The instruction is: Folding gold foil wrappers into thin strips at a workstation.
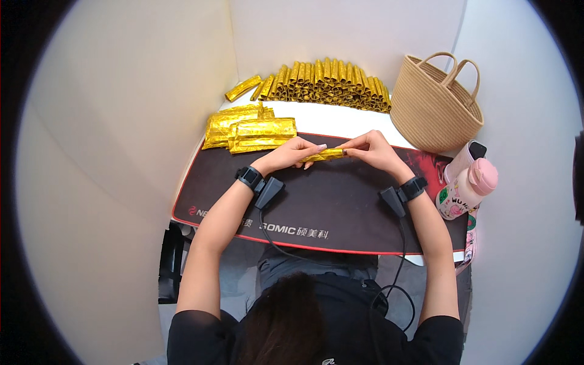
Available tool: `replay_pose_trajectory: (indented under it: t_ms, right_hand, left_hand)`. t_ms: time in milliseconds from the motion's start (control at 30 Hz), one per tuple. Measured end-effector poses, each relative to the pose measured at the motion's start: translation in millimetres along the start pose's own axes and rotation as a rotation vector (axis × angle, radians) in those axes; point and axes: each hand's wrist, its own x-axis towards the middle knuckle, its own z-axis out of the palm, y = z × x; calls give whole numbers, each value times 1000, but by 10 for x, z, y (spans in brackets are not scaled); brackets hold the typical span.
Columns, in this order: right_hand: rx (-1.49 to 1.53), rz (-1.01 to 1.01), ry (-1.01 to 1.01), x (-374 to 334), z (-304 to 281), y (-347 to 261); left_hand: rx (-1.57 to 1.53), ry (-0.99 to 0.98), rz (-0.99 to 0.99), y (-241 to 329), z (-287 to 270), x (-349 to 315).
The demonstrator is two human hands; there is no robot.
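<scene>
The gold piece [328,154] lies crosswise between the person's fingers, just above or on the mat; from here I can't tell which, nor whether it is rolled or merely folded. The left hand [289,154] has its thumb over the left part and fingers curled beneath, clamped on it. The right hand [374,152] pinches the right end, thumb and forefinger together on it. The two hands' fingertips come near each other above its middle.

Under the fingers spreads the dark mat [340,201], red along its edge. Just left of the left fingers and a little beyond them, flat gold packs [261,137] lie overlapping, partly on the mat. Straight beyond the fingers, on the white table [340,121], gold rolls [328,88] are heaped in a broad mound, their open ends facing the person. One loose roll [243,88] lies aslant at the mound's left, beyond the packs.

Right of the fingers and farther off leans a tan basket [432,106], both handles up. Nearer on that same side, well apart from the right fingers, a pink-lidded bottle [465,191] tilts beside a pale holder [456,167] with something black in it. Behind the fingers, each wrist wears a black strap [249,177] with a small box [269,193] and a trailing cable [274,241].
</scene>
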Motion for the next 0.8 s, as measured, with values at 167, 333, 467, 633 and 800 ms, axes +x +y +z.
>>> replay_pose_trajectory:
  t_ms: [167, 333, 467, 633, 800]
  right_hand:
    - [-38, -104, 173, -8, 165, 4]
    - [0, -46, 209, -1, 133, 86]
    - [175, -49, 222, 47, 145, 188]
    - [349, 5, 409, 3, 200, 340]
    - [370, -57, 292, -20, 386, 262]
  left_hand:
    - [-100, -9, 8, -29, -15, -15]
    - [-90, -31, -3, -50, -38, 88]
    - [-194, 49, 122, -165, -107, 78]
    - [-379, 214, 49, -231, -158, 102]
    - [-495, 363, 62, -247, -109, 69]
